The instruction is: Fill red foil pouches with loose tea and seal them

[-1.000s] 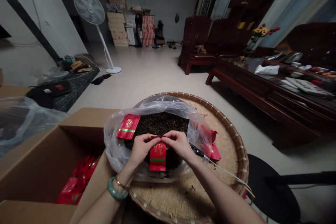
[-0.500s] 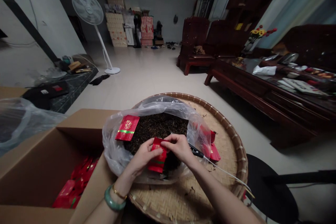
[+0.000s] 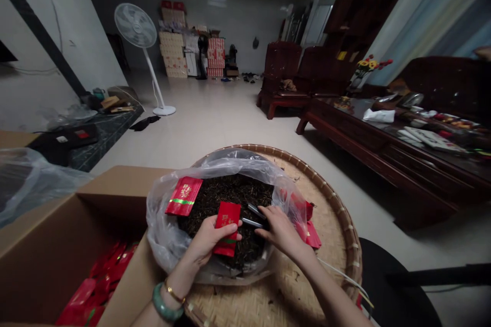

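My left hand (image 3: 209,239) is closed on a small red packet (image 3: 226,227) with a green band, held upright over a clear plastic bag (image 3: 164,214) of dark loose tea (image 3: 230,194). My right hand (image 3: 282,230) grips a metal tool with two shiny prongs (image 3: 253,216), pointing left toward the packet over the tea. A second red packet (image 3: 184,195) lies on the bag's left rim. More red packets (image 3: 309,219) lie at the bag's right side. The bag rests on a round woven bamboo tray (image 3: 337,214).
An open cardboard box (image 3: 61,245) at my left holds several red packets (image 3: 103,281). Another plastic bag (image 3: 26,179) sits far left. A dark wooden table (image 3: 383,143) with clutter runs along the right. A standing fan (image 3: 136,25) and stacked cartons (image 3: 172,46) stand farther back.
My right hand let go of the packet's top and now holds a metal tool over the tea. My left hand keeps the packet, shifted slightly lower. The view tilted down a little.
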The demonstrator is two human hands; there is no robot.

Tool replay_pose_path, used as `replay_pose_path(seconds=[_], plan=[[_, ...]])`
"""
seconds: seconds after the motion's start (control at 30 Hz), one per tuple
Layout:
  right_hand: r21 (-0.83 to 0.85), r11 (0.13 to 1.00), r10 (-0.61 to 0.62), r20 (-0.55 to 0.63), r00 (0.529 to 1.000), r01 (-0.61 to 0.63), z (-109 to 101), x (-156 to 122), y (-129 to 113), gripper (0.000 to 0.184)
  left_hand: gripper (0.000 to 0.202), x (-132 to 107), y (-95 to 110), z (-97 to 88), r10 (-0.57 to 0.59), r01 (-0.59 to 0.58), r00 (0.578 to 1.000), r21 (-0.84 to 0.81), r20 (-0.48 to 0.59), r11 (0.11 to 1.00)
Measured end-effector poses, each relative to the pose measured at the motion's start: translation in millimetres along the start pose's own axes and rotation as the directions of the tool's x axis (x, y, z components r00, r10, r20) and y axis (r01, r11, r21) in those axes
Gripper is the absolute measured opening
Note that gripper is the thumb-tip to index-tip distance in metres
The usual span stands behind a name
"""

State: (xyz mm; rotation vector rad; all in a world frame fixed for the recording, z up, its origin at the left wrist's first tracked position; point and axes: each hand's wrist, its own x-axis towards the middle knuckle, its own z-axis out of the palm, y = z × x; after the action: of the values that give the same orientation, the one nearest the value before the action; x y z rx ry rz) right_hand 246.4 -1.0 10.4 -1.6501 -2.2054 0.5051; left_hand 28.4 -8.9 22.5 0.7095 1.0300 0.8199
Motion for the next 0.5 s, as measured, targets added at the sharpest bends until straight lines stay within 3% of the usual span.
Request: replay_pose_path(seconds=[0.1,0.3,0.5], plan=[[0.007,1.0,0.005,-0.01,1.0,-0.005,3.8,0.7,1.3,0.048,0.058,0.0,-1.4,1.7,0.008,-0.008,1.0,-0.036,-0.018,0.999],[0.326,0.945,0.013,-0.154,0.988,0.038,-17.0,3.3,5.1,0.044,0.059,-1.7,-2.3,1.2,0.031,-0.032,0.999,-0.028,-0.035,0.999],[0.443,0.884,-0.145,-0.044,0.989,0.149,-55.9,2.5,-14.7,0.048,0.054,0.0,-2.8,7.5,0.058,-0.058,0.998,0.104,0.008,0.993]])
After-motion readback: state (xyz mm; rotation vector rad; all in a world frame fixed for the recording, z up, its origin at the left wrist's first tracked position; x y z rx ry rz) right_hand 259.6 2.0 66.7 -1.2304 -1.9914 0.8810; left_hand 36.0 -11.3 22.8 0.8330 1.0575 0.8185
